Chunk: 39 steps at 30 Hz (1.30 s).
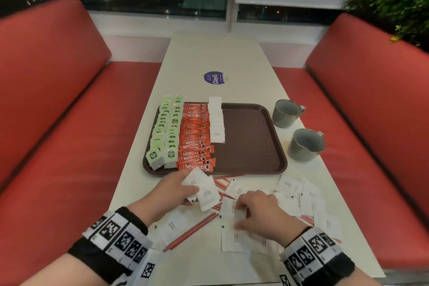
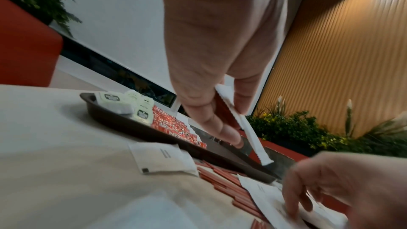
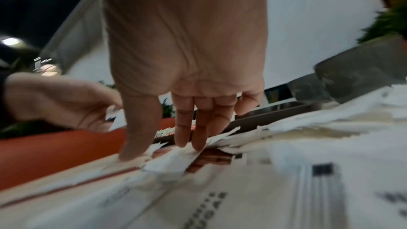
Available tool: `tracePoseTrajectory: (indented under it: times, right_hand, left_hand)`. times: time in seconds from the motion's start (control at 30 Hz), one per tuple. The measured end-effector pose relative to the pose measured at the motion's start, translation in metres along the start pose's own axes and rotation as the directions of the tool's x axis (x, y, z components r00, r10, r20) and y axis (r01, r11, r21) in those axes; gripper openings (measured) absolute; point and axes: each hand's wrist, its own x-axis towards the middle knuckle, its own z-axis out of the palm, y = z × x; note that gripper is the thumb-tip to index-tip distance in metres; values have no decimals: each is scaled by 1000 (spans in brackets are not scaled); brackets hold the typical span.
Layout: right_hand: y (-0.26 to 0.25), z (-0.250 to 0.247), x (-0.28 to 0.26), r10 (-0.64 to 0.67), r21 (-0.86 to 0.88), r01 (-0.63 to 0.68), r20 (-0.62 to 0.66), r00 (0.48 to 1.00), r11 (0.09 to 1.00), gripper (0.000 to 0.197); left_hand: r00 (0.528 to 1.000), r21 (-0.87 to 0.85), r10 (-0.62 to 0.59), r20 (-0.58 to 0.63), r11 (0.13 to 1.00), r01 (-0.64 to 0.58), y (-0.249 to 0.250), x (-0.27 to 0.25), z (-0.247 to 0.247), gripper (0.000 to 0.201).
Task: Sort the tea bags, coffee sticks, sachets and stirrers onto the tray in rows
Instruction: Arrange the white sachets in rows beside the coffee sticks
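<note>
A brown tray (image 1: pixel 250 144) holds two rows of green tea bags (image 1: pixel 165 132), a row of red coffee sticks (image 1: pixel 196 137) and a short row of white sugar sachets (image 1: pixel 216 121). My left hand (image 1: pixel 180 187) hovers just in front of the tray and grips a small stack of sugar sachets (image 1: pixel 205 190), seen edge-on in the left wrist view (image 2: pixel 244 124). My right hand (image 1: pixel 253 212) is down on the loose sachets (image 1: pixel 299 195) on the table. Its thumb (image 3: pixel 136 128) and fingers (image 3: pixel 193 128) pinch one sachet (image 3: pixel 171 161). Red-striped stirrers (image 1: pixel 190 231) lie partly under the sachets.
Two grey mugs (image 1: pixel 286 112) (image 1: pixel 305 144) stand to the right of the tray. A round purple sticker (image 1: pixel 214 78) lies beyond it. The tray's right half is bare. Red bench seats (image 1: pixel 58 111) flank the narrow white table (image 1: pixel 216 53).
</note>
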Motion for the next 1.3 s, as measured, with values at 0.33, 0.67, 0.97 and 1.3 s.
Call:
tracePoseTrajectory:
  times: [0.33, 0.67, 0.97, 1.3]
  right_hand:
    - [-15, 10, 1, -123, -261, 150, 118, 985, 954, 27]
    - [-7, 12, 2, -179, -140, 191, 95, 979, 972, 15]
    - [22, -56, 9, 31, 450, 20, -105, 994, 893, 17]
    - [-7, -126, 170, -86, -1, 87, -79, 993, 996, 27]
  left_hand:
    - [997, -90, -10, -79, 996, 3, -1, -6, -14, 30]
    - [994, -90, -24, -105, 996, 14, -5, -10, -18, 28]
    - [986, -59, -13, -165, 998, 3, -1, -5, -38, 31]
    - [984, -112, -49, -172, 993, 29, -1, 10, -48, 30]
